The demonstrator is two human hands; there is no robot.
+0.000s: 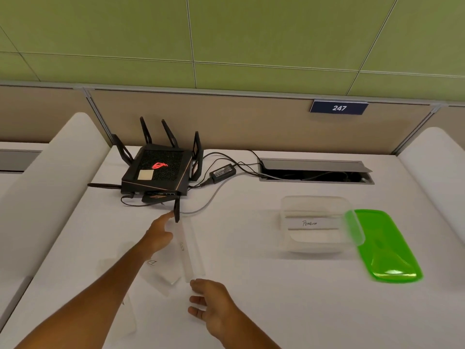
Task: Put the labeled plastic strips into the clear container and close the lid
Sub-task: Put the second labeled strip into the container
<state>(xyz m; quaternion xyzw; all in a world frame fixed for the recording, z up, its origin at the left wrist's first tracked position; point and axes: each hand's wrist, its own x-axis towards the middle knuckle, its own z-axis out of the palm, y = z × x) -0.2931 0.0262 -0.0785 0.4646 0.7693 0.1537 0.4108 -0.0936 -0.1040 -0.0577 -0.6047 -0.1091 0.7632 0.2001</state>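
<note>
The clear container (pixel 317 224) is a soft-cornered, see-through plastic tub holding one strip lettered "Penguin" (pixel 310 223), with its glossy green lid (pixel 385 245) lying off just beside it. A long frosted strip (pixel 186 250) lies between my hands: my left hand (pixel 159 235) touches its far end with fingers loosely spread, whether gripping I cannot tell, and my right hand (pixel 214 306) hovers open and empty near its close end, well apart from the tub.

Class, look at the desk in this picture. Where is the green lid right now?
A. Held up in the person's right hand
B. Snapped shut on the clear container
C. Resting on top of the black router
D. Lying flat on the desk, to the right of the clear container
D: the green lid lies flat on the desk to the right of the open clear container, and neither hand touches it.
</note>
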